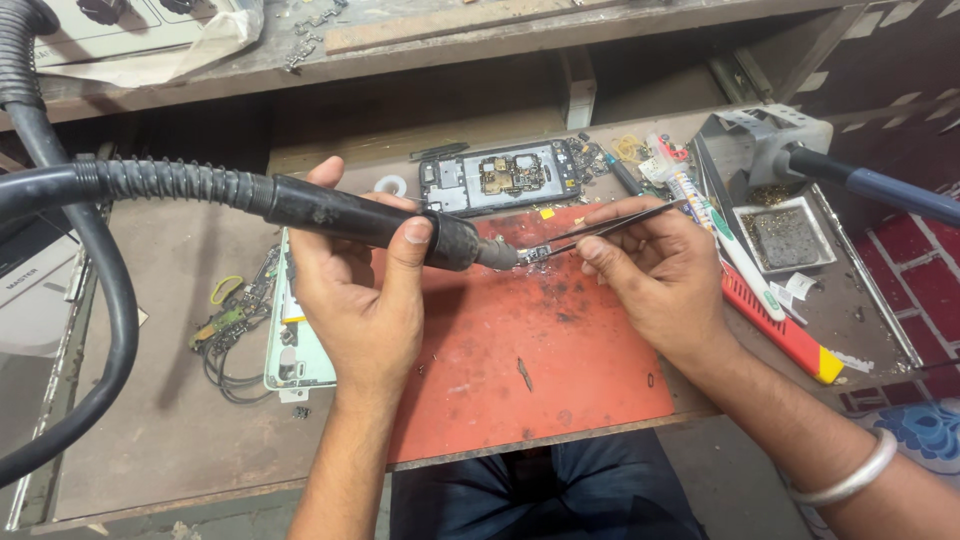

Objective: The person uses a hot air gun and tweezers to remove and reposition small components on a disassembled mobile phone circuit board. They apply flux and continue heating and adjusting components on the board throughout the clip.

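My left hand grips the black handle of a hot-air gun, whose ribbed hose runs off to the left. Its metal nozzle points right at a tiny electronic part. That part is pinched in the tips of black tweezers, which my right hand holds. Both hover above a stained red work mat on the bench.
An opened phone with bare circuit board lies behind the mat. A pale phone frame and loose wired parts sit left. At right: a soldering iron stand with a blue handle, a metal tray, a red-yellow tool.
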